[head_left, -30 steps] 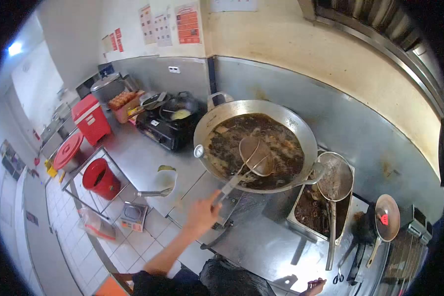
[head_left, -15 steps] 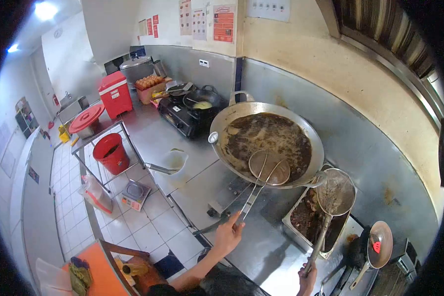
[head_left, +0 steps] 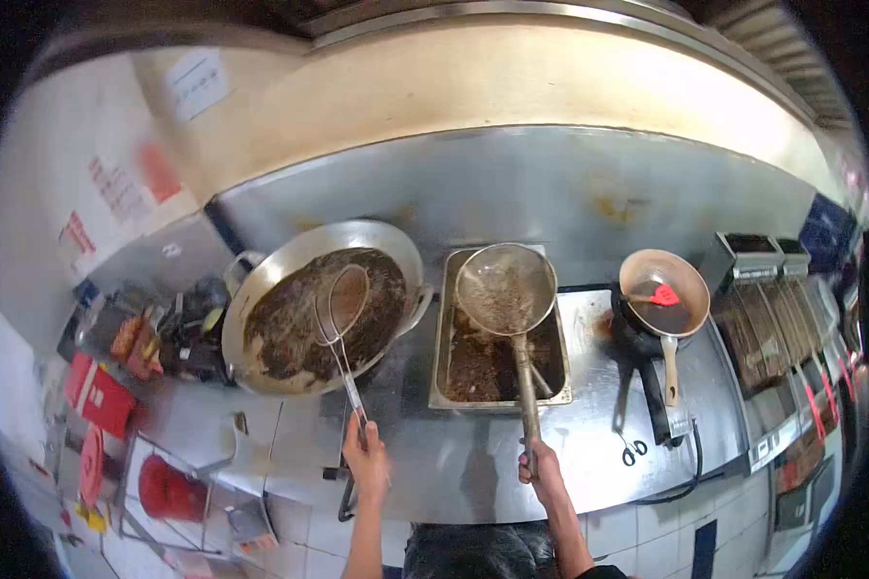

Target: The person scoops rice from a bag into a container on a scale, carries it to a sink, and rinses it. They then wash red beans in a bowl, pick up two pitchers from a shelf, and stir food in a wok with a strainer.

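My left hand [head_left: 367, 461] is closed on the handle of a fine mesh skimmer [head_left: 348, 297], whose round head is over the dark bubbling oil in a large wok [head_left: 403, 241]. My right hand [head_left: 543, 471] grips the long handle of a wide strainer [head_left: 507, 289]. That strainer's basket is over the back part of a rectangular metal tray [head_left: 437, 386], which holds dark brown pieces and liquid. Whether the basket rests on the tray's rim, I cannot tell.
Right of the tray, a small pan [head_left: 637, 265] holds a red-headed utensil [head_left: 663, 295]. Black-handled scissors [head_left: 633, 453] lie on the steel counter [head_left: 589, 425]. Far left are a red cooler [head_left: 101, 396] and a red bucket [head_left: 172, 487].
The view has swung to the right, bringing the tray to the middle and the wok to the left. Both hands keep hold of their tools, and the skimmer's head remains over the wok.
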`<state>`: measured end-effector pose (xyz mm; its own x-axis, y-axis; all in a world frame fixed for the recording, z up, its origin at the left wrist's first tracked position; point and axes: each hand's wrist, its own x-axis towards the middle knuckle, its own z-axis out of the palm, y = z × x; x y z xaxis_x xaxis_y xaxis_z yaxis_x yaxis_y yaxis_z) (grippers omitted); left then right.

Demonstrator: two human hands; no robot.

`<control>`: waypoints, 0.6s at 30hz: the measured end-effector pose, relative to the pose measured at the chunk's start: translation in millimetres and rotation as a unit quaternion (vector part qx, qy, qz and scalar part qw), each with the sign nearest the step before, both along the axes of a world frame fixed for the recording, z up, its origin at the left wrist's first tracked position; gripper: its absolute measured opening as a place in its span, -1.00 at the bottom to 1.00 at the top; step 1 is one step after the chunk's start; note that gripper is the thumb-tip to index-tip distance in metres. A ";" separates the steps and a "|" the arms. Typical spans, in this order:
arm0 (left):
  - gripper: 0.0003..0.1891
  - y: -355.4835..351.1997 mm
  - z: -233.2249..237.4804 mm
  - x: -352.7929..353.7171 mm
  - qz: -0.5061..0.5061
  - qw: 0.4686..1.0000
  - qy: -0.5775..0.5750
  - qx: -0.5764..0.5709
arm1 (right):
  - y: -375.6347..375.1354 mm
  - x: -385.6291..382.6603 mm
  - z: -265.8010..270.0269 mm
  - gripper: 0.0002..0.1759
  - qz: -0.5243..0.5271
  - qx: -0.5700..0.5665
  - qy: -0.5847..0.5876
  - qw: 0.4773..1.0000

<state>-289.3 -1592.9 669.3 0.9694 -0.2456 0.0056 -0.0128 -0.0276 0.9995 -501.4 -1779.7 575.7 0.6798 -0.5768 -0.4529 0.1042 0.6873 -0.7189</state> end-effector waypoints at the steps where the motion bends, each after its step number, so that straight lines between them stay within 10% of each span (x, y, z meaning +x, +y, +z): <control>1: -0.60 -13.6 12.3 -13.3 0.002 1.000 0.025 -0.011 | -2.0 -0.5 1.9 -0.58 0.003 0.000 -0.010 1.000; 7: -0.55 -121.4 27.2 -47.5 -0.261 0.951 0.112 -0.119 | -12.6 3.9 -19.5 -0.62 0.006 0.007 -0.032 0.999; 13: -0.61 -252.1 -41.4 -19.4 -0.316 0.862 0.352 -0.183 | 7.4 1.9 -45.1 -0.46 -0.053 0.057 -0.124 0.989; 16: -0.47 -289.6 -86.6 24.9 -0.353 0.739 0.490 -0.300 | 26.3 -15.1 -124.1 -0.45 -0.132 0.061 -0.022 0.989; 18: -0.35 -272.2 -85.1 20.0 -0.366 0.793 0.412 -0.259 | 41.5 -31.9 -158.9 -0.46 -0.161 0.078 0.086 0.980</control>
